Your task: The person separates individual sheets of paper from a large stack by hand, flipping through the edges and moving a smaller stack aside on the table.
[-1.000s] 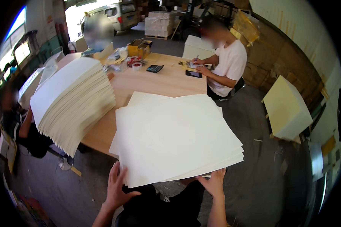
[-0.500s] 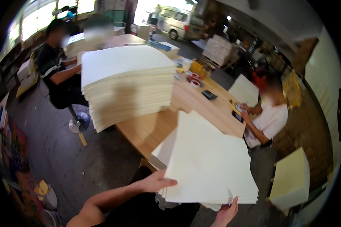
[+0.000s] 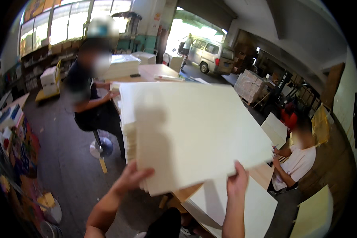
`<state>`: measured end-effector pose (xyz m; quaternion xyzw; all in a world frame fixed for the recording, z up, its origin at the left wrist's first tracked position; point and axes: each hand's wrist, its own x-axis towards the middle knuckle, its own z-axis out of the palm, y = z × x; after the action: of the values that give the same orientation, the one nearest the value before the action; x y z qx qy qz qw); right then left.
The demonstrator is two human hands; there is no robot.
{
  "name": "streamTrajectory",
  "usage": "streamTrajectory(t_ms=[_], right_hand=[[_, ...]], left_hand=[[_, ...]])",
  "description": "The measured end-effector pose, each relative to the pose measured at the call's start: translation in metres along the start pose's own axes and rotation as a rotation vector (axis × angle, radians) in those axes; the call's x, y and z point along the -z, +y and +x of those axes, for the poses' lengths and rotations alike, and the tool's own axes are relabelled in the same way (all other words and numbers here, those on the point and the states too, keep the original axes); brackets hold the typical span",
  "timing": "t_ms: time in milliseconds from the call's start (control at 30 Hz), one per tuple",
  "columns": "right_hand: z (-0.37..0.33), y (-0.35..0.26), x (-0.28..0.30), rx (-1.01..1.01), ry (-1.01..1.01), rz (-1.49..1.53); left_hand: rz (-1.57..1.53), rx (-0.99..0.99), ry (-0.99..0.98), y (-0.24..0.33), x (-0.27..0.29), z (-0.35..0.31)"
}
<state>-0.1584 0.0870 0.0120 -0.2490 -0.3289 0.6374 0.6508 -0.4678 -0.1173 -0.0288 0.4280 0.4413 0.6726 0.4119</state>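
A batch of large cream paper sheets (image 3: 198, 131) is held up in front of me, tilted, with a shadow across its left part. My left hand (image 3: 131, 176) grips its near left corner, thumb on top. My right hand (image 3: 237, 180) grips the near edge further right, also with the thumb on top. Fingers under the sheets are hidden. Behind and below the batch, the ragged side of a tall paper stack (image 3: 129, 139) shows; whether the batch touches it I cannot tell. Under my right forearm lies a lower white paper stack (image 3: 250, 204) on the wooden table (image 3: 261, 174).
A person in dark clothes (image 3: 93, 79) sits at the table's far left; one in a light shirt (image 3: 299, 164) sits at the right. Another cream stack (image 3: 313, 214) stands at lower right. A stool base (image 3: 101, 147) is on the floor. Beyond are a van (image 3: 210, 55) and wrapped cartons (image 3: 250, 85).
Both hands have lifted the paper batch off the near stack and carried it up and left, over toward the tall stack. The view has tilted up, showing more of the room.
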Motion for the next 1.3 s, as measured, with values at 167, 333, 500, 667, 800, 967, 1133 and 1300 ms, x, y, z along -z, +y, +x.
streamTrajectory(t_ms=[167,333,500,667,800,967,1133,1300], right_hand=[[0.142,0.104,-0.145,-0.216,-0.170,0.167],[0.199,0.187,-0.223,-0.353,-0.017,0.034],[0.217,0.250,-0.187,-0.285,0.056,-0.153],[0.199,0.247,-0.198,-0.178,0.126,-0.173],[0.195,0.239,-0.199,-0.202,0.065,-0.111],[0.156,0.214,-0.154,-0.171,-0.021,-0.140],[-0.119,0.144,0.003,-0.239,-0.725,-0.396],[-0.310,0.052,0.264,-0.579,0.186,-0.654]], left_hand=[[-0.004,-0.162,0.202,0.040,0.118,0.122],[-0.323,0.043,0.162,0.045,0.202,0.203],[-0.380,0.250,0.243,0.002,0.240,0.223],[-0.369,0.277,0.295,0.034,0.199,0.213],[-0.391,0.268,0.257,0.033,0.203,0.214],[-0.325,0.247,0.179,0.020,0.194,0.240],[-0.401,0.251,0.224,0.016,0.246,0.235],[0.278,-0.188,-0.009,-0.004,0.269,0.225]])
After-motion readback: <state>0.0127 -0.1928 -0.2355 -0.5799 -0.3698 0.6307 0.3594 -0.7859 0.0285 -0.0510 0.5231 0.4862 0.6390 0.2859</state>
